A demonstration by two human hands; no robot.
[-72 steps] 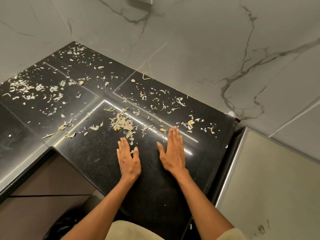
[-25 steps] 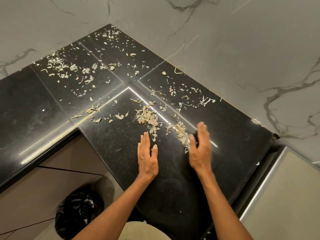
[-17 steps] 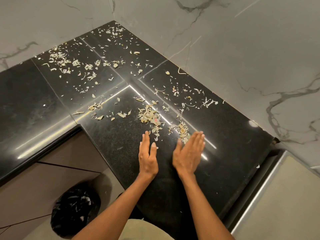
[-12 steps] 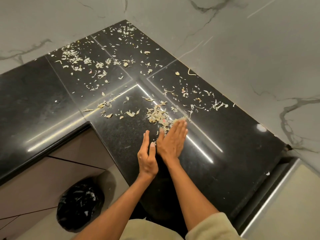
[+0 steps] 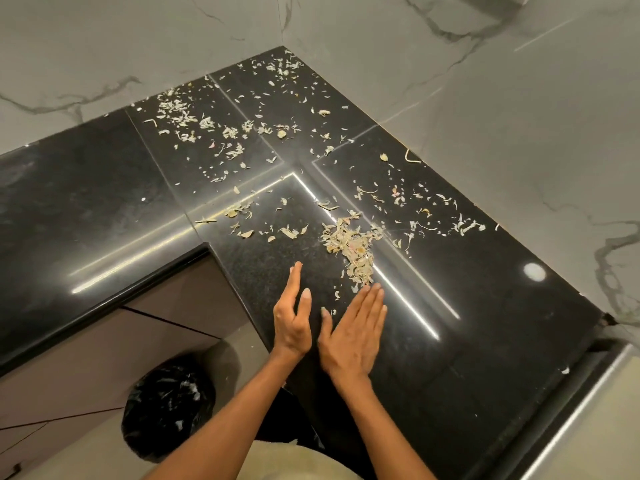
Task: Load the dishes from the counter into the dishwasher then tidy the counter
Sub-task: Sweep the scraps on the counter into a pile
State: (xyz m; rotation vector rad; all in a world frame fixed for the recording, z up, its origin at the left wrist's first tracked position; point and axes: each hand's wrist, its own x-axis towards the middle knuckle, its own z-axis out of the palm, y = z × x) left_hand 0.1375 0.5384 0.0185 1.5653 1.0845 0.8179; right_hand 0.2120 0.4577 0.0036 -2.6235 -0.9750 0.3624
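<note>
A black L-shaped counter [image 5: 485, 341] is strewn with pale dry peelings. A denser heap of peelings [image 5: 349, 245] lies just beyond my hands, near the inner corner. My left hand [image 5: 292, 317] stands on its edge at the counter's front, fingers straight, palm facing right. My right hand [image 5: 353, 332] lies flat on the counter beside it, fingers straight and pointing at the heap, fingertips almost touching the nearest scraps. Neither hand holds anything. More scattered peelings [image 5: 221, 133] cover the far corner and the strip along the right wall.
A bin lined with a black bag [image 5: 166, 407] stands on the floor below the counter's inner corner. Marble walls [image 5: 502, 116] close the counter at back and right. A steel-edged appliance top [image 5: 595, 427] adjoins the counter at right. Brown cabinet fronts [image 5: 104, 348] sit under the left run.
My right hand swept peelings leftward from the right part of the counter into one heap, then drew back beside my left hand. The view shifted to the left.
</note>
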